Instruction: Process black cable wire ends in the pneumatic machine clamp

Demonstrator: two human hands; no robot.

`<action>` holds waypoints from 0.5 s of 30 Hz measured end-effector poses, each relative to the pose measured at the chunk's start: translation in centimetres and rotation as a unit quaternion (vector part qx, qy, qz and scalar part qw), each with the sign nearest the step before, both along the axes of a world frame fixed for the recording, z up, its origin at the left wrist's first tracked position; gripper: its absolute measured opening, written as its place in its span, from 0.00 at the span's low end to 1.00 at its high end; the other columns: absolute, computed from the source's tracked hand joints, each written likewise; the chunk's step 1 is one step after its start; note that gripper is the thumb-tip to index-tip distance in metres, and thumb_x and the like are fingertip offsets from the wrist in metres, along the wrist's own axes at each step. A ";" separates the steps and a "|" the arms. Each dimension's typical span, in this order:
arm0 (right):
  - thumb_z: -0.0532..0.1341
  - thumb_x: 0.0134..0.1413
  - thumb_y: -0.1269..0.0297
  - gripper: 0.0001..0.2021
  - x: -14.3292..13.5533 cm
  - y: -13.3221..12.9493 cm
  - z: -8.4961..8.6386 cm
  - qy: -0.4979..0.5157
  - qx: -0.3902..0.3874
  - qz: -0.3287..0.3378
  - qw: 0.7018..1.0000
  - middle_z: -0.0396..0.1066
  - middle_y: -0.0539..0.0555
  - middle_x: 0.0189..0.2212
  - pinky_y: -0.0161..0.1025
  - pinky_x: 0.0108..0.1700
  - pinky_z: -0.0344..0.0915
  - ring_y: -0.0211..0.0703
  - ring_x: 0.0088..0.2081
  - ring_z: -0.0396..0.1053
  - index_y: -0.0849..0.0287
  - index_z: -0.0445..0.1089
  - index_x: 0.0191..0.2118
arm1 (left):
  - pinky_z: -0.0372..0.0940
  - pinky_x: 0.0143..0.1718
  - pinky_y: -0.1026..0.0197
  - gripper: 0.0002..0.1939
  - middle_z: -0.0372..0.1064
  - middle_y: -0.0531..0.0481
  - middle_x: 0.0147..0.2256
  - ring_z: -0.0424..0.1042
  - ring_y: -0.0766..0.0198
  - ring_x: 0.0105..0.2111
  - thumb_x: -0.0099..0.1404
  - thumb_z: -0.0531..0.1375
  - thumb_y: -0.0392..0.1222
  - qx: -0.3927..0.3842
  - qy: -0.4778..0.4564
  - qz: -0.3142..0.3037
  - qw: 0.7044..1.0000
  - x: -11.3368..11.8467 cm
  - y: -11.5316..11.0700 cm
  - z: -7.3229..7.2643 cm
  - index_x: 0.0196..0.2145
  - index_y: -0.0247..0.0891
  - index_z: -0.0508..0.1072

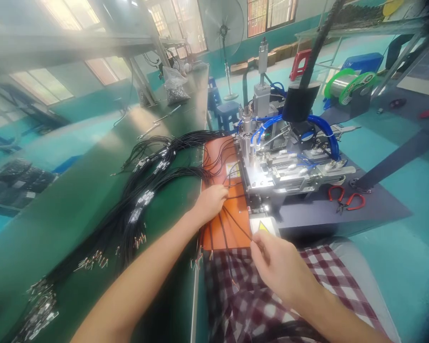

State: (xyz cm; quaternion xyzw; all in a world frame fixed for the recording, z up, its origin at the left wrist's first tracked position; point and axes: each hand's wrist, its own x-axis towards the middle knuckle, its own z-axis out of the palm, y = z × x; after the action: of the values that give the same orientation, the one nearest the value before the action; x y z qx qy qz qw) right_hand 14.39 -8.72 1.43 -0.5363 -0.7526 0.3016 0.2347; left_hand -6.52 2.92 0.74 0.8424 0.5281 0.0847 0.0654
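Both hands (pixel 211 202) (pixel 274 259) pinch black cables (pixel 238 223) over the orange board (pixel 232 231), beside the metal machine (pixel 268 162).

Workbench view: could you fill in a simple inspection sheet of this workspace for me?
Surface: green table beside an orange panel at the machine.
Job's things: black cables, bundled on the table; some cross the panel.
Clutter: red-handled pliers on the machine's dark base; clear bag at the table's far end.
Grippers: no robot gripper seen; left hand grips black cables, right hand pinches one.
Cables: several ends hang past the panel's near edge; blue tubes arch over the machine.
Surroundings: standing fan, blue stool, red stool.
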 end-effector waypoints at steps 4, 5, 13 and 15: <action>0.50 0.59 0.63 0.10 0.2 0.1 -0.1 0.021 -0.010 -0.003 1.000 0.61 0.45 0.18 0.35 0.25 0.54 0.38 0.20 0.60 0.54 0.55 0.26 | 0.67 0.42 0.57 0.06 0.72 0.50 0.34 0.71 0.62 0.38 0.64 0.58 0.30 0.002 -0.042 -0.009 0.999 0.0 0.1 0.2 0.32 0.35 0.73; 0.50 0.59 0.63 0.11 0.3 0.2 -0.1 0.019 -0.008 -0.006 1.000 0.60 0.45 0.18 0.35 0.25 0.54 0.38 0.20 0.59 0.54 0.55 0.25 | 0.66 0.42 0.59 0.07 0.72 0.50 0.33 0.71 0.63 0.38 0.62 0.58 0.29 0.002 -0.055 -0.010 0.998 -0.1 0.2 0.4 0.31 0.36 0.74; 0.50 0.57 0.66 0.13 1.5 1.6 0.7 0.001 0.053 -0.049 0.997 0.53 0.45 0.16 0.35 0.22 0.50 0.38 0.18 0.54 0.54 0.48 0.22 | 0.64 0.39 0.60 0.09 0.74 0.47 0.37 0.71 0.60 0.38 0.66 0.54 0.37 0.066 -0.141 0.135 0.979 -3.9 -1.7 2.6 0.38 0.36 0.74; 0.50 0.56 0.66 0.13 1.6 1.8 0.9 -0.003 0.061 -0.051 0.997 0.52 0.44 0.15 0.35 0.22 0.49 0.37 0.18 0.52 0.54 0.47 0.22 | 0.64 0.36 0.60 0.08 0.74 0.48 0.34 0.71 0.61 0.34 0.65 0.54 0.39 0.052 -0.139 0.164 0.975 -4.8 -3.2 2.3 0.35 0.37 0.73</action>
State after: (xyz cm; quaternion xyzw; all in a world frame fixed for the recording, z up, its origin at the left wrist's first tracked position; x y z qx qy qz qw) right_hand 16.02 -6.95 2.37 -0.5594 -0.7419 0.2412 0.2801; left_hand -11.32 -0.28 3.00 0.7269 0.6394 0.2376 0.0797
